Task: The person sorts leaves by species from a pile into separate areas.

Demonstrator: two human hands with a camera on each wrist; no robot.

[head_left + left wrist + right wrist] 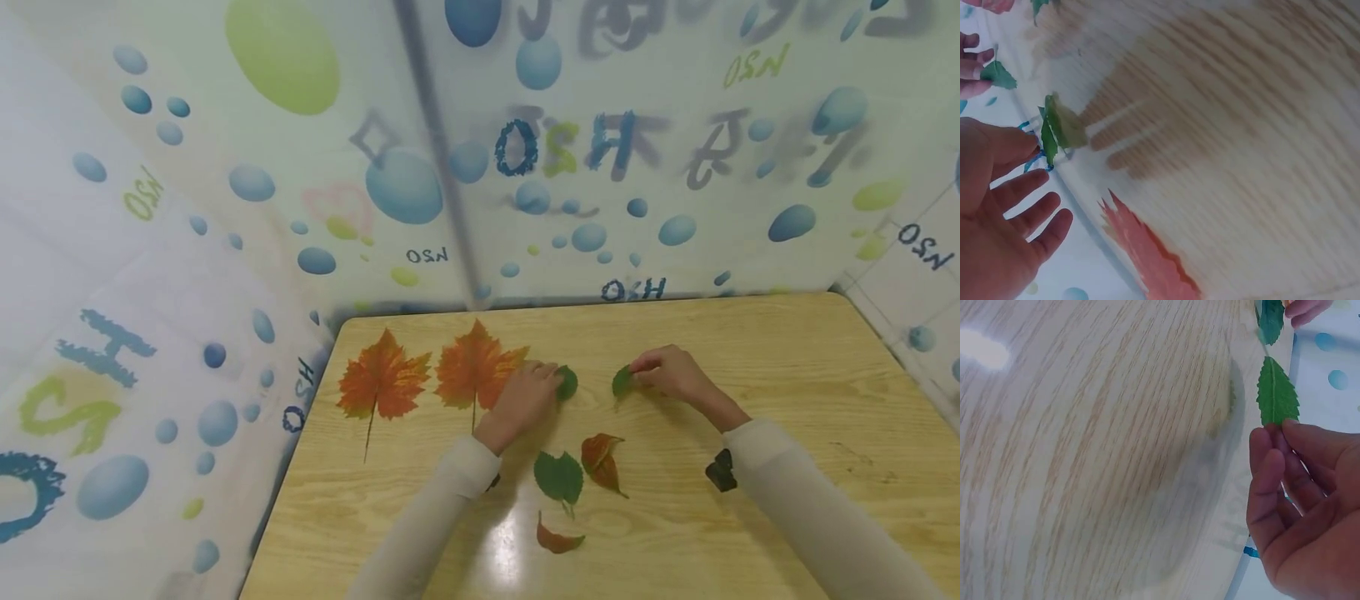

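Between the thumb and forefinger of my left hand (522, 396) is a green leaf (566, 383); the other fingers spread loosely in the left wrist view. My right hand (672, 373) pinches a second green leaf (1276, 394) by its end, the toothed edge and midrib showing in the right wrist view. Both leaves are close over the wooden table, a short gap apart. The left wrist overlaps a large orange maple-like leaf (472, 367) in the head view. Nearer me lie a broad green leaf (558, 477) and a curled red-brown leaf (600, 460).
Another orange maple-like leaf (382, 375) with a long stem lies at the table's (787, 358) back left. A small curled reddish leaf (558, 537) is at the front. A curtain (675, 258) printed with bubbles hangs along the back and left edges.
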